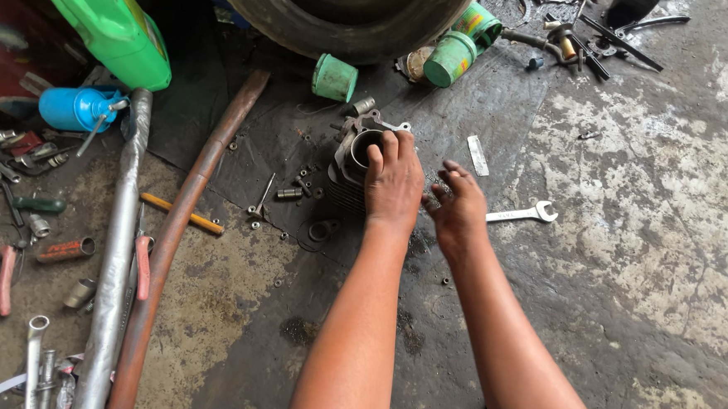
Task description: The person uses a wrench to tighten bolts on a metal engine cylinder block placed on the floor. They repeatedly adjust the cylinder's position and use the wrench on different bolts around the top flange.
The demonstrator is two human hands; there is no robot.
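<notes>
Item one: a grey finned metal engine cylinder with an open round bore (351, 172), lying on the dark oily patch of the concrete floor (626, 268), just above the centre of my view. My left hand (394, 185) rests on it, fingers closed over the rim at its 3 o'clock side, thumb hooked at the bore's edge; I judge that grip steadies the part against rolling on its fins.

Item two: my right hand (457, 208), just beside the left at its 3 o'clock, holds nothing I can make out; its fingers are spread and slightly curled, hovering close to the cylinder without touching it.

Item three: a silver open-ended spanner (523, 213), flat on the floor at 3 o'clock of the right hand, near enough to reach.

Item four: small loose bolts and nuts (290, 194), scattered at 9 o'clock of the cylinder, kept on the dark patch, probably so they stay close by.

Item five: a long rust-brown pipe (176, 228) and a grey metal tube (117, 241), laid side by side at 9 o'clock, well apart from the hands.

Item six: a black rubber tyre (341, 16) at 12 o'clock, with green plastic cups (335, 77) at its foot.

Item seven: a blue plastic oil can (74, 108) at 10 o'clock, beside a green plastic jug (108, 21).
</notes>
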